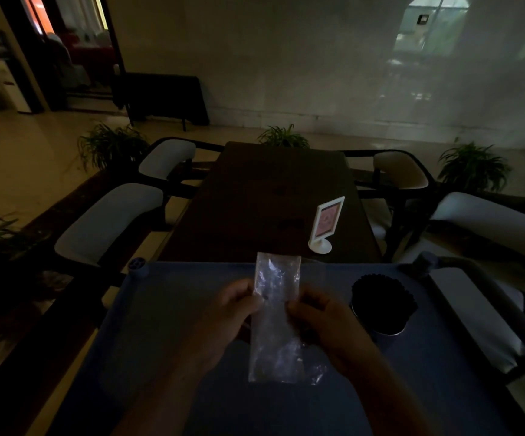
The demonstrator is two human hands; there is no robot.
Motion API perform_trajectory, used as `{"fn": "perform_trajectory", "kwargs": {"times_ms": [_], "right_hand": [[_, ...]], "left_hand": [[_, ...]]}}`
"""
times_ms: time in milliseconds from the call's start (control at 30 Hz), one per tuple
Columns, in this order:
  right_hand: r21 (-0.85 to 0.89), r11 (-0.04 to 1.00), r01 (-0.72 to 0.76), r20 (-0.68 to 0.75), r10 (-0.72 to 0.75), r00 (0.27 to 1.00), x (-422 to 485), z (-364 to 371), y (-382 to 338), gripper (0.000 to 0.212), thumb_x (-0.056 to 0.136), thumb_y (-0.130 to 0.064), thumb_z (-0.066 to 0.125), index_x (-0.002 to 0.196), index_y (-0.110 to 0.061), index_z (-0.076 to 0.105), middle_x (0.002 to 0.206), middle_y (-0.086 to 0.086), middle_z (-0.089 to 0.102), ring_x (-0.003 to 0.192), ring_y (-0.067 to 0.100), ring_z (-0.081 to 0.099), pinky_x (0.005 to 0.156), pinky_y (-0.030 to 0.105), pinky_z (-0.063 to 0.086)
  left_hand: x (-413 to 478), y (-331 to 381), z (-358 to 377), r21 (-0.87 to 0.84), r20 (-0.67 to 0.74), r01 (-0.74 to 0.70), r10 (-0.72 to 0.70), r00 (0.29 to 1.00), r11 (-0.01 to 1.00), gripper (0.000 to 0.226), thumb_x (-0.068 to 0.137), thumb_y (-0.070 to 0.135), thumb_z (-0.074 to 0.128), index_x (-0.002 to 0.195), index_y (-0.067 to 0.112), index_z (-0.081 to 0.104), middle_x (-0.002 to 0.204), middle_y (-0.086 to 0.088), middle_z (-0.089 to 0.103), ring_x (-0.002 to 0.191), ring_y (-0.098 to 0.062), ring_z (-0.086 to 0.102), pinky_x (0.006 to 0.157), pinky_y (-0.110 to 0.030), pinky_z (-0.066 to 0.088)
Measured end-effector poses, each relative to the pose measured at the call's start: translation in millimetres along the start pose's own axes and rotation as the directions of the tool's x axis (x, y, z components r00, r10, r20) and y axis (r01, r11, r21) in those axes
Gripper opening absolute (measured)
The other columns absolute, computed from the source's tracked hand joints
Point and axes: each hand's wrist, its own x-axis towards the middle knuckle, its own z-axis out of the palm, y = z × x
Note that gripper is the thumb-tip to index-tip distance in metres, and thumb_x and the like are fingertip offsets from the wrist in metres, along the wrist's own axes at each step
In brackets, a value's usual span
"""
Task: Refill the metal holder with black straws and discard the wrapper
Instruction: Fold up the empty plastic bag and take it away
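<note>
A clear plastic wrapper (276, 322) hangs upright over the blue cart top (166, 325); it looks empty. My left hand (229, 313) pinches its left edge and my right hand (324, 322) pinches its right edge, about a third of the way down. To the right stands the metal holder (390, 331), packed with black straws (382, 297) whose tips fan out above its rim. The scene is very dim.
Beyond the cart is a dark wooden table (254, 196) with a white framed sign stand (325, 225). Cushioned chairs flank it on the left (110, 221) and right (487, 221). Potted plants (113, 146) line the floor.
</note>
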Motion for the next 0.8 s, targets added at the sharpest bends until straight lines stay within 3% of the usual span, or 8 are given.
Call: {"fn": "perform_trajectory", "kwargs": {"times_ms": [100,200,267,400,500,633,733,800], "right_hand": [[0.023,1.0,0.016,-0.043,-0.015,0.999,0.6,-3.2,3.5,0.014,0.094,-0.012,0.057,0.095,-0.015,0.071,0.089,0.022,0.067,0.073,0.032,0.062,0.06,0.035,0.053],[0.138,0.99,0.042,-0.077,-0.031,0.997,2.3,-7.1,5.4,0.015,0.092,-0.01,0.059,0.092,-0.015,0.073,0.092,0.02,0.07,0.083,0.034,0.068,0.074,0.046,0.056],[0.224,0.972,0.075,-0.068,-0.061,0.996,1.5,-11.1,4.9,0.016,0.091,-0.012,0.058,0.094,-0.016,0.073,0.095,0.011,0.074,0.087,0.027,0.072,0.071,0.038,0.059],[0.178,0.979,0.097,-0.072,-0.086,0.994,0.4,-16.5,5.3,0.019,0.095,-0.011,0.053,0.1,-0.017,0.07,0.099,0.003,0.073,0.091,0.022,0.073,0.069,0.029,0.058],[0.086,0.987,0.139,-0.099,-0.13,0.987,-0.1,-13.2,5.7,0.018,0.095,-0.01,0.054,0.096,-0.018,0.071,0.096,0.005,0.073,0.087,0.022,0.073,0.068,0.028,0.058],[0.055,0.984,0.171,-0.071,-0.167,0.983,-2.1,-10.8,5.1,0.015,0.096,-0.008,0.053,0.101,-0.009,0.068,0.094,0.004,0.073,0.083,0.017,0.072,0.064,0.022,0.056],[0.217,0.962,0.168,-0.057,-0.159,0.986,-4.6,-7.7,2.7,0.015,0.091,-0.009,0.055,0.099,-0.005,0.067,0.092,0.008,0.072,0.082,0.021,0.07,0.068,0.03,0.059],[0.31,0.938,0.157,-0.026,-0.156,0.987,-6.3,-7.3,-0.2,0.018,0.083,-0.013,0.056,0.093,-0.009,0.07,0.091,0.009,0.073,0.082,0.023,0.069,0.071,0.034,0.057]], "left_hand": [[-0.7,0.6,2.1,-0.026,-0.031,-0.022,0.021,0.999,0.999,0.017,0.095,0.014,0.055,0.092,0.022,0.07,0.078,0.002,0.072,0.073,-0.014,0.07,0.058,-0.024,0.053],[-1.4,0.0,2.7,-0.092,-0.024,-0.027,0.025,0.999,0.995,0.015,0.094,0.01,0.055,0.09,0.016,0.068,0.067,-0.004,0.066,0.059,-0.02,0.064,0.048,-0.027,0.049],[-1.9,-0.6,1.1,-0.172,-0.03,-0.031,0.026,0.999,0.985,0.016,0.094,0.008,0.053,0.094,0.014,0.068,0.065,-0.008,0.061,0.053,-0.02,0.059,0.045,-0.028,0.046],[-0.4,-0.7,-2.1,-0.155,0.052,-0.022,0.03,0.998,0.988,0.02,0.096,0.03,0.054,0.11,0.023,0.066,0.09,-0.012,0.07,0.075,-0.028,0.067,0.056,-0.035,0.052],[-0.9,2.2,2.3,-0.16,0.123,0.054,-0.034,0.992,0.986,0.027,0.086,0.04,0.065,0.108,0.024,0.066,0.096,-0.006,0.074,0.084,-0.027,0.071,0.065,-0.038,0.055],[-0.4,-0.9,5.0,-0.142,0.004,0.048,-0.047,0.999,0.989,0.028,0.088,0.016,0.066,0.114,0.026,0.065,0.099,0.003,0.076,0.091,-0.017,0.073,0.068,-0.029,0.058],[-0.8,0.5,8.0,-0.177,-0.014,0.002,-0.004,1.0,0.984,0.024,0.091,0.012,0.06,0.111,0.022,0.066,0.101,-0.002,0.075,0.093,-0.021,0.072,0.074,-0.037,0.057],[-0.3,3.6,11.1,-0.266,-0.013,-0.039,0.037,0.999,0.963,0.018,0.088,0.004,0.057,0.101,0.013,0.065,0.091,-0.004,0.072,0.084,-0.021,0.069,0.069,-0.035,0.053]]}}
